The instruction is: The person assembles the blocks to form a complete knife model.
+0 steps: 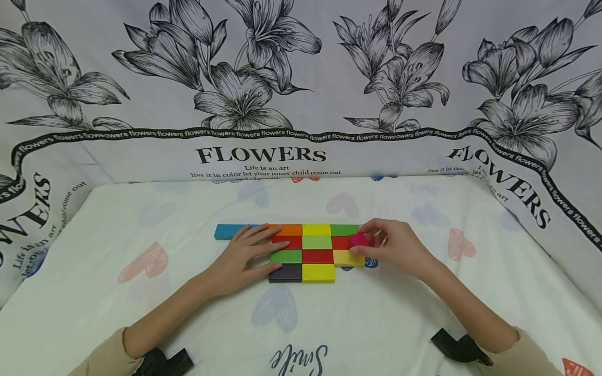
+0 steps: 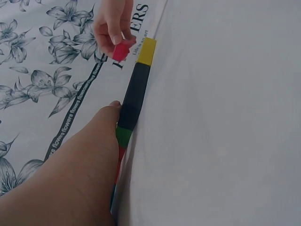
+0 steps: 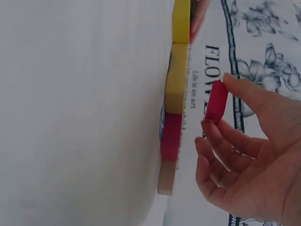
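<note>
Flat rectangular blocks of several colours lie side by side in stepped rows on the cloth. My right hand pinches a pink block between thumb and fingers. In the head view that block overlaps the right end of the second row, over the red block and near the yellow block. My left hand lies along the left side with fingers spread. Its fingertips rest at the orange block, the left red block and the black block. A blue block sticks out beyond it, partly covered.
The white cloth under the blocks has printed hearts and writing. Behind it rises a flower-printed fabric, which also comes round at both sides. Dark straps are on both forearms by the beige sleeves.
</note>
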`<state>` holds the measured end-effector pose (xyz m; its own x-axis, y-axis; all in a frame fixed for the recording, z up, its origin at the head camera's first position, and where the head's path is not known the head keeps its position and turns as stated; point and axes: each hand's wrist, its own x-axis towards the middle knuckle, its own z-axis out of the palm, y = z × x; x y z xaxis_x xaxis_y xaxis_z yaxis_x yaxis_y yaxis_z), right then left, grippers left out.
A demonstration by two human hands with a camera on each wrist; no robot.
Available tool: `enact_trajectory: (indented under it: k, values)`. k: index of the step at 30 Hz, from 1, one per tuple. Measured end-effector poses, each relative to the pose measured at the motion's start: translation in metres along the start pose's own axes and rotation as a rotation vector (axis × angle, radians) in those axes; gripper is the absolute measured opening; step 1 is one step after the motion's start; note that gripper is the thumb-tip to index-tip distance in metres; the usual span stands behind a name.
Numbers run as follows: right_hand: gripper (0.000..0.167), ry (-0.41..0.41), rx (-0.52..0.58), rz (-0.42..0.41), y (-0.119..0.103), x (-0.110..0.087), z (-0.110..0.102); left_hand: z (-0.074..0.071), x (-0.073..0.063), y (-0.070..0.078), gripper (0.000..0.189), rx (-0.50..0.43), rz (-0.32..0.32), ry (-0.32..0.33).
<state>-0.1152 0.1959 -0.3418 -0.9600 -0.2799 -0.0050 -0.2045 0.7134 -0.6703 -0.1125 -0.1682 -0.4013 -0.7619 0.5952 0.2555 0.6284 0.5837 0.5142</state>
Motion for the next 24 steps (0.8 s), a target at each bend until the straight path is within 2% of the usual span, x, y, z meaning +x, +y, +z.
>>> enact_trajectory:
  k: [7,16,24]
  values:
    - [0.031,-0.022,-0.004,-0.103,-0.005,-0.01,0.009,0.001,0.0,0.0,0.054,0.006,-0.004,-0.001]
    - [0.032,-0.101,-0.013,-0.07,-0.006,-0.013,0.014,0.0,0.001,0.001,0.054,0.002,-0.006,-0.006]
    - [0.033,-0.139,0.003,-0.084,-0.003,-0.012,0.013,0.001,0.001,-0.001,0.054,0.007,-0.001,-0.001]
